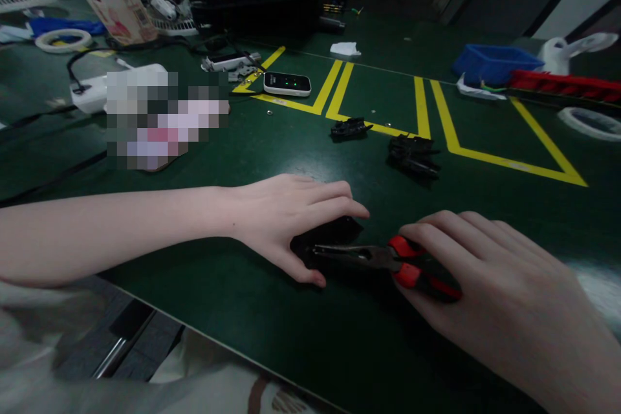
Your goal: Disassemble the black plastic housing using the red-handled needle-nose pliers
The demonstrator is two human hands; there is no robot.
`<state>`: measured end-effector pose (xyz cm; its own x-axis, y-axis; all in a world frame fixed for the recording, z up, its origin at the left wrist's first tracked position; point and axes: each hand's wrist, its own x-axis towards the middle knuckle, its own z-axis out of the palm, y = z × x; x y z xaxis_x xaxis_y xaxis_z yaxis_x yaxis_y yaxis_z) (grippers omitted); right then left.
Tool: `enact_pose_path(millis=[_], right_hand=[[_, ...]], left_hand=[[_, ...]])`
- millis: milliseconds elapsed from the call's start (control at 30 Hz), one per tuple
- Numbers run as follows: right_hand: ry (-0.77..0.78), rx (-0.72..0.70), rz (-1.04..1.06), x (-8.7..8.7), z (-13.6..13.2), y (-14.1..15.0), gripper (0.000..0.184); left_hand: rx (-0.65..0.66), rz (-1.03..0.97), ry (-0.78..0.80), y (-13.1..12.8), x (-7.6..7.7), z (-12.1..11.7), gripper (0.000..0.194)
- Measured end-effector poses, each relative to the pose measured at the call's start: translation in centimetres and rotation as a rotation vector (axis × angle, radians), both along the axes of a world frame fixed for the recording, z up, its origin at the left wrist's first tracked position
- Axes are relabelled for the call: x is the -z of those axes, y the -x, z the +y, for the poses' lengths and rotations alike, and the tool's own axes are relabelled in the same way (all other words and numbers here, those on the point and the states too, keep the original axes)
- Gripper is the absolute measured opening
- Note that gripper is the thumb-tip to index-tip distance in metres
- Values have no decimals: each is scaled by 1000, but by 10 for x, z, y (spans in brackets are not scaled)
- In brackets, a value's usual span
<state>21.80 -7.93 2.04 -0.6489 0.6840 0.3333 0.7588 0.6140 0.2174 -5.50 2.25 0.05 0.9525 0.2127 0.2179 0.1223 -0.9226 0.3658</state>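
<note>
My left hand (pixel 291 217) is curved around a black part (pixel 334 231) on the green table, thumb on its near side and fingers on its far side. Much of that part is hidden by the hand and shadow. In my right hand (pixel 490 284) are long-nose pliers (pixel 371 257) with red and black handles. Their jaws point left and reach the black part at my left palm; whether they grip anything there I cannot make out. Farther back lie a small black part (pixel 350 129) and a larger black cluster (pixel 413 155).
Yellow tape (pixel 514 165) marks frames on the table (pixel 272 330). A white device with green lights (pixel 287 84), a white power strip (pixel 121 87) with cables, and a partly blurred pink object (pixel 194 119) lie left. At right are a blue bin (pixel 497 65) and a tape roll (pixel 590 124).
</note>
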Motion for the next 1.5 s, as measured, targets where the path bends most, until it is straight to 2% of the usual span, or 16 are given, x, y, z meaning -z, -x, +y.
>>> enact_pose_path(millis=[67,133,333,500,633,767,900,1200,1500], right_hand=[[-15,-16,2,-1,0,0,20],[10,-13,28,-2,1,-1,19],[247,150,263,-4,5,-6,16],[287,195,314,-1,4,-10,17],[339,192,317,-3,2,-6,23],[344,174,340,-8,2,-1,43],[329,177,324,-11,3,0,50],[123,97,238,-7,-5,2,46],[131,80,198,-6,-6,5,41]], left_hand=[[-11,24,-68,0,-1,0,78],[-30,34,-64,0,-2,0,75],[-77,-9,80,-1,-2,5,72],[-101,-1,164,0,-1,6,72],[-67,-31,207,0,-2,7,72],[-42,-43,221,0,-3,9,65],[-52,-18,239,0,-4,9,62],[-42,-9,194,-1,-3,9,62],[-61,-20,156,-2,-1,6,63]])
